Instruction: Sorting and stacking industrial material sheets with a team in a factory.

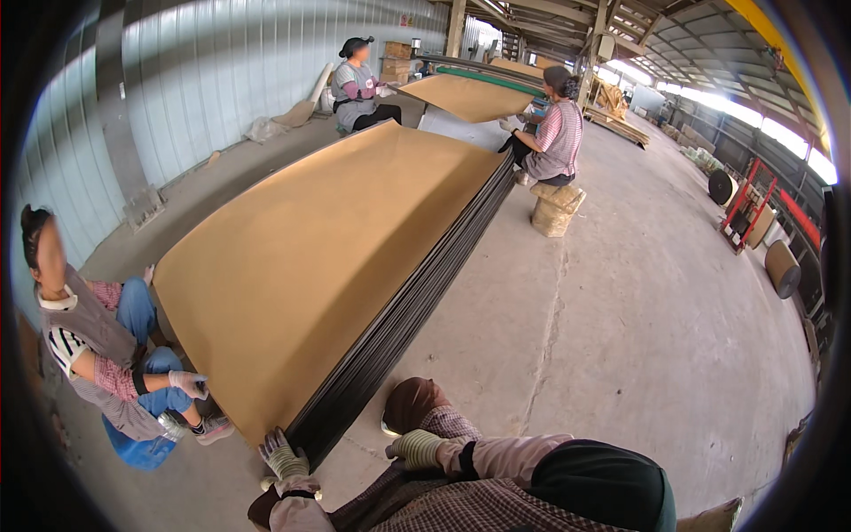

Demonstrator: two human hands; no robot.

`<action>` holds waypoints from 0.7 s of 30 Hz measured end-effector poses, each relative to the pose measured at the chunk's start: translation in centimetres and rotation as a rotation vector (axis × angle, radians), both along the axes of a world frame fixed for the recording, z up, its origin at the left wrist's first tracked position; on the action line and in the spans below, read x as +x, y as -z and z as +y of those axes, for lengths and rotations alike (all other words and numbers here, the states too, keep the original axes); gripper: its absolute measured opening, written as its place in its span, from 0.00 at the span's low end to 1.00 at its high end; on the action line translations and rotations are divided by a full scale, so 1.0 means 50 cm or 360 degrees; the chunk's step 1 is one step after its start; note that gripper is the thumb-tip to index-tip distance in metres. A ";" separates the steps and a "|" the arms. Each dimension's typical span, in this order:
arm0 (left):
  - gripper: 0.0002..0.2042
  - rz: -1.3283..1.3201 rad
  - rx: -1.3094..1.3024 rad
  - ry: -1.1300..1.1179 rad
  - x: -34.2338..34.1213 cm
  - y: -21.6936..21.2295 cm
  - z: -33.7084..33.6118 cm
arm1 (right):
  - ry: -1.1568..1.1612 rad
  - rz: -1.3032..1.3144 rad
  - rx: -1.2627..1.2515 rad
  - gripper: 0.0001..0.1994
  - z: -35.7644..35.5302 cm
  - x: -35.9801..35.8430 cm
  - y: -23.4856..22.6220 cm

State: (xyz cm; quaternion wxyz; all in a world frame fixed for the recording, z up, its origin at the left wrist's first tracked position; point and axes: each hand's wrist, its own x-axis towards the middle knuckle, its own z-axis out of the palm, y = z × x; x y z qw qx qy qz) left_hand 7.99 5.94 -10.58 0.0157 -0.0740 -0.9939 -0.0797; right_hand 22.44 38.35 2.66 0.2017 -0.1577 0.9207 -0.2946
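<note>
My left hand (285, 457), in a striped knit glove with dark fingertips, is closed at the near corner of a large brown sheet (328, 257). The sheet lies on top of a long, low stack of thin dark-edged sheets (399, 332). My right hand (417, 449), in the same kind of glove, rests by my knee with its fingers curled and nothing visible in them. On the left, a seated co-worker (106, 355) in light gloves has one hand at the sheet's near-left edge and the other farther up that side.
At the far end, two co-workers (359, 89) (554, 133) hold another brown sheet (474, 96) beside a green-edged machine (492, 78). One sits on a wrapped stool (557, 209). Concrete floor (638, 310) extends right, toward a red hand truck (749, 208) and rolls (782, 269). A corrugated wall (213, 80) runs left.
</note>
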 end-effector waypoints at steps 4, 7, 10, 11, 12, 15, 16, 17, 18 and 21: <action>0.45 -0.0029 0.0004 -0.0009 -0.001 -0.005 0.003 | 0.0011 -0.0015 -0.0009 0.14 0.000 0.001 0.002; 0.45 -0.0012 0.0009 -0.0012 0.000 0.004 0.000 | 0.0003 -0.0020 -0.0001 0.14 -0.001 0.000 -0.005; 0.45 0.0028 0.0010 -0.0007 0.000 0.016 -0.007 | -0.0007 -0.0018 0.0020 0.14 -0.003 -0.002 -0.008; 0.45 0.0041 0.0009 -0.0001 0.000 0.016 -0.005 | -0.0005 -0.0021 0.0028 0.14 -0.002 -0.002 -0.005; 0.45 0.0026 0.0008 -0.0003 -0.002 0.017 -0.003 | -0.0004 -0.0024 0.0036 0.14 -0.002 -0.003 -0.002; 0.46 0.0002 0.0010 -0.0009 -0.004 0.018 -0.002 | -0.0005 -0.0016 0.0038 0.15 0.000 -0.002 0.002; 0.46 0.0008 0.0015 -0.0008 -0.004 0.020 -0.004 | -0.0011 -0.0014 0.0039 0.15 0.000 -0.002 0.001; 0.46 0.0014 0.0021 -0.0006 -0.004 0.020 -0.005 | -0.0017 -0.0012 0.0041 0.15 0.000 -0.003 0.000; 0.46 0.0016 0.0023 -0.0007 -0.004 0.021 -0.006 | -0.0024 -0.0009 0.0042 0.15 -0.001 -0.004 -0.001; 0.46 0.0004 0.0026 -0.0008 -0.003 0.016 -0.003 | -0.0037 -0.0012 0.0052 0.16 0.001 -0.005 0.005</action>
